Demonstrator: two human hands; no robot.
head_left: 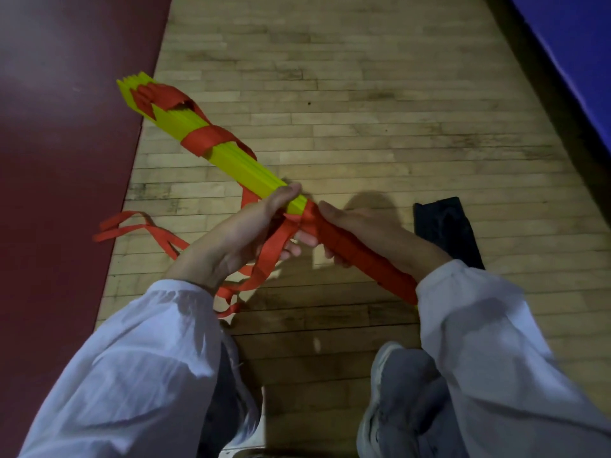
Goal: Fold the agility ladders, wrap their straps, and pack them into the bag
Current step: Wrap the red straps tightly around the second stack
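**Q:** Ladder status?

**A:** Folded. The yellow rung bundle [231,160] is held in the air above the wood floor [363,94], slanting from upper left down toward the person. Its near end is tightly bound in red strap [363,259]. There is one slack band further up and more strap bunched at the far tip.

**Q:** Hands?

**A:** The right hand [360,226] is curled round the bound near end, fingers underneath. The left hand [244,233] is wrapped over the bundle just beyond the binding, thumb on top, with a run of strap passing through its grip.

**Q:** What's left?

**A:** Wrapping looks about midway, by my reading. The middle of the bundle is bare yellow, and loose strap tails [132,228] trail on the floor beside the dark red mat [49,193]. Packing has not begun. The black bag [446,233], if that flat dark item is the bag, lies on the floor near the right hand. I cannot tell whether it is open. Only one ladder is in view.
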